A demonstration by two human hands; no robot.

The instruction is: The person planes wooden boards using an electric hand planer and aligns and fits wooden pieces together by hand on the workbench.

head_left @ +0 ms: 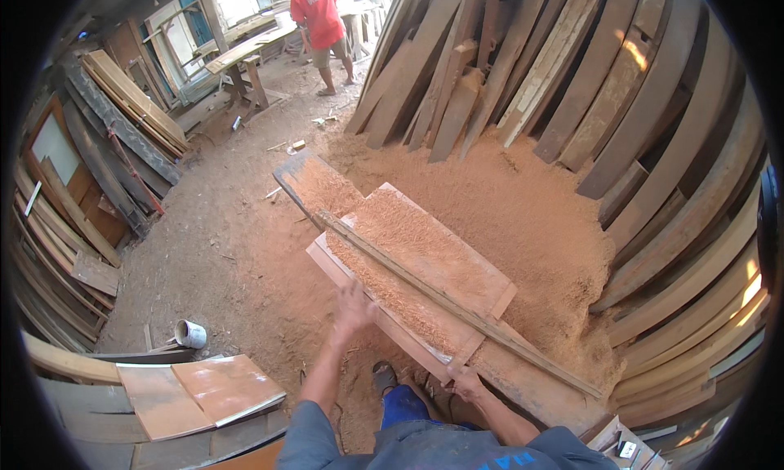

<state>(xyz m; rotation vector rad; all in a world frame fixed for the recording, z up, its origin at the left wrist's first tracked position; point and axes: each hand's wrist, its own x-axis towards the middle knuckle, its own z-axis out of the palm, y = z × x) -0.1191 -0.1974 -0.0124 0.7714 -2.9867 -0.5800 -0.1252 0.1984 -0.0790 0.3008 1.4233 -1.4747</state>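
A framed wooden panel point(403, 342), strewn with reddish sawdust and shavings, lies slantwise on a long wooden bench point(523, 382). A long narrow batten point(412, 282) runs lengthwise over it. My left hand point(354, 308) is at the panel's near edge, fingers stretched out over the rim and slightly blurred. Farther right, my right hand point(465, 383) closes on the panel's lower right corner, by a crosspiece of the frame; its fingertips are partly hidden.
Sawdust point(523, 200) heaps behind the bench. Planks point(600, 70) lean along the right, more boards point(122, 102) on the left. A white bucket point(190, 334) and flat panels point(200, 392) are at lower left. A person in a red shirt point(317, 17) stands by a far workbench point(245, 49).
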